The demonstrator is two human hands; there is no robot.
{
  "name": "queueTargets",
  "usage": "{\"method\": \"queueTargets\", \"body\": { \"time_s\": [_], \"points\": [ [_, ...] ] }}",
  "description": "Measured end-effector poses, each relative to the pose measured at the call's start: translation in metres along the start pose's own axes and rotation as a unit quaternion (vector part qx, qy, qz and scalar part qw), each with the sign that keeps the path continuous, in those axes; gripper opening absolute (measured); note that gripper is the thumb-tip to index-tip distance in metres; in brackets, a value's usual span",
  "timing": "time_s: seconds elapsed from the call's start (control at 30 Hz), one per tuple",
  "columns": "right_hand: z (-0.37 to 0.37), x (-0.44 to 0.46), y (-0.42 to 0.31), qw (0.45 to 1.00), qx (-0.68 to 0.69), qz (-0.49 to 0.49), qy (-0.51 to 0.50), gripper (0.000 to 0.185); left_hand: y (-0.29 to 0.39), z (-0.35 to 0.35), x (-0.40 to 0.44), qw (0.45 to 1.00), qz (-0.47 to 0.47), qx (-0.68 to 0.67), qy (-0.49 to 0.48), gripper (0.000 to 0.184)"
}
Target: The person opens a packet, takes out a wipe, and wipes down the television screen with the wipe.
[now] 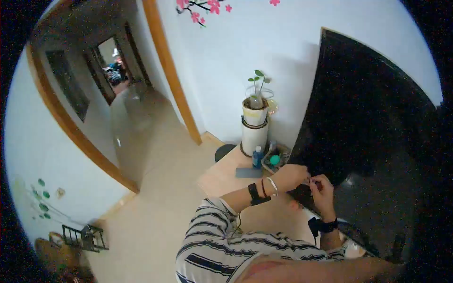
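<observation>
My left hand [290, 176] reaches in front of the black screen with a black strap, a dark red band and a white bracelet on its wrist. Its fingers are closed in a pinch, almost touching those of my right hand [322, 188]. That one is pinched too, and a black band circles its wrist. Whatever lies between the fingertips is too small to make out. Close behind my left hand are a woven basket [284, 155] with a green ball [275, 160], a blue bottle [257, 157] and a grey flat box [248, 173].
A large black screen [363, 104] stands at the right. On the wooden tabletop [212, 181], a potted plant [255, 113] rests on a white canister [254, 137]. A doorway with a wooden frame [172, 70] opens onto a hallway. A small dark rack [86, 237] stands lower left.
</observation>
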State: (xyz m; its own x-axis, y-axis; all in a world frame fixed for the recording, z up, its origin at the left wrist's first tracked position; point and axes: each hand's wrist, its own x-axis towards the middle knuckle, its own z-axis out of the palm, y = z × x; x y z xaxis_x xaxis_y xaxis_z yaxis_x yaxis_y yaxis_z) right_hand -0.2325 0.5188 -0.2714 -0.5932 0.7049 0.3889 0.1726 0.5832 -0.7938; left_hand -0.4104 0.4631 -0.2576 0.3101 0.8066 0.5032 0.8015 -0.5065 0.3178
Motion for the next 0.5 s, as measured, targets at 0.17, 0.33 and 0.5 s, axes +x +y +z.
{"method": "queueTargets", "body": {
  "time_s": [0.17,0.33,0.5],
  "points": [
    [-0.016,-0.032,0.007,0.999,-0.019,-0.024,-0.012,0.010,0.044,0.019,-0.004,0.988,0.012,0.147,-0.035,0.006],
    [-0.033,-0.076,-0.025,0.981,-0.119,-0.155,-0.006,0.004,0.100,0.014,-0.020,0.980,0.041,0.191,-0.042,0.009],
    [-0.024,-0.062,0.000,1.000,0.021,-0.016,0.017,0.009,0.075,0.016,-0.004,0.984,0.111,0.136,-0.006,0.012]
  ]
}}
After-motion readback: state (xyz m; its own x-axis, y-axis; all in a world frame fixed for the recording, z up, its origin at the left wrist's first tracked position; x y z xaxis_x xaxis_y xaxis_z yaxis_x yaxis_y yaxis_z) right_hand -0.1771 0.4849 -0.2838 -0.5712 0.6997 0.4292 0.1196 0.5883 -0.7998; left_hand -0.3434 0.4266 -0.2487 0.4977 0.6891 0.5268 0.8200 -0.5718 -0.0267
